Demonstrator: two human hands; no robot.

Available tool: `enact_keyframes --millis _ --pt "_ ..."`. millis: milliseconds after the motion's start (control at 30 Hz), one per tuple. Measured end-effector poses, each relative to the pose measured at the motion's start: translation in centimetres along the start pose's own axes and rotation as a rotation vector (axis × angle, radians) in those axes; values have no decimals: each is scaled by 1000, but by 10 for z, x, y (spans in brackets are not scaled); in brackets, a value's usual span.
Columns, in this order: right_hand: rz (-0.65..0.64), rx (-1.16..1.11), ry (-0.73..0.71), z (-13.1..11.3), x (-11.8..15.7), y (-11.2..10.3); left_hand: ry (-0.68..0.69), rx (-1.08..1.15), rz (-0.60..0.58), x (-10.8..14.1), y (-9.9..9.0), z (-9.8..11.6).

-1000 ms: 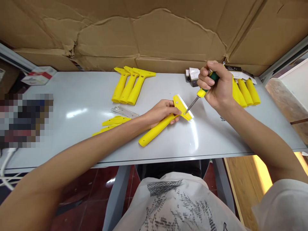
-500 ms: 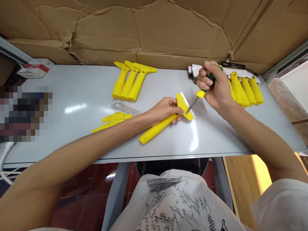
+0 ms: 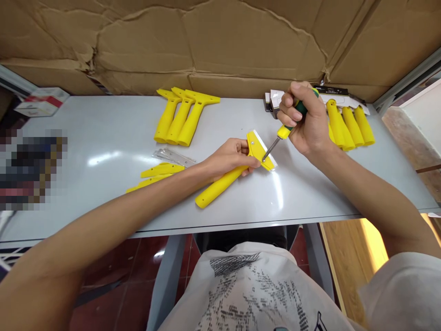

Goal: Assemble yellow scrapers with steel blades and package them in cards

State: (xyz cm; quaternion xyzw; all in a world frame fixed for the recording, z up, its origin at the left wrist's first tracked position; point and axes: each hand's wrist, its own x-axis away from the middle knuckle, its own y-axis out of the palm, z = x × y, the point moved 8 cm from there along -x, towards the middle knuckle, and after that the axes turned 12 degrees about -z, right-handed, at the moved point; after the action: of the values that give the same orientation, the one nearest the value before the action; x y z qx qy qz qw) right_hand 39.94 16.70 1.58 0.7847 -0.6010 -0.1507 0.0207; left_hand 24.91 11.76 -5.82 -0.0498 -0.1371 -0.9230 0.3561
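Observation:
My left hand [image 3: 237,158] is closed round the neck of a yellow scraper [image 3: 220,186], just behind its wide head. A thin pale blade edge runs along the front of that head, and one screw shows near its far end. In my right hand [image 3: 305,117] is a screwdriver [image 3: 284,132] with a green and yellow handle, held in a fist. Its metal shaft slants down to the left, and the tip meets the scraper head at the near screw spot, close to my left thumb.
Several yellow scraper bodies [image 3: 189,117] lie at the back, left of centre. Metal blades [image 3: 174,157] and yellow cover strips [image 3: 161,170] are beside my left forearm. More yellow handles [image 3: 344,128] and small boxes [image 3: 332,94] lie at the back right. A cardboard sheet [image 3: 241,41] stands behind the table.
The view has shifted slightly, so most things on the table appear a little further left. Both hands keep their holds, and the screwdriver tip stays on the scraper head.

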Motion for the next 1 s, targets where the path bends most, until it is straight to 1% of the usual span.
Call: enact_keyframes --millis 100,267,367,500,700,1000 --pt "6 16 2 -1 1 -1 0 -12 -3 -1 -1 -1" --pt "-64 -86 -58 -4 2 5 -40 -22 -15 -3 -2 -7" --pt "-29 -81 -58 -5 3 4 -39 -28 -27 -2 -2 -7" --pt "25 -49 -12 -4 5 3 -49 -47 -21 -1 -2 -6" --pt "-106 -191 -78 -4 6 15 -63 -94 -23 -2 0 -5" --pt "-97 -219 -75 -5 5 10 -84 -92 -13 -1 1 -5"
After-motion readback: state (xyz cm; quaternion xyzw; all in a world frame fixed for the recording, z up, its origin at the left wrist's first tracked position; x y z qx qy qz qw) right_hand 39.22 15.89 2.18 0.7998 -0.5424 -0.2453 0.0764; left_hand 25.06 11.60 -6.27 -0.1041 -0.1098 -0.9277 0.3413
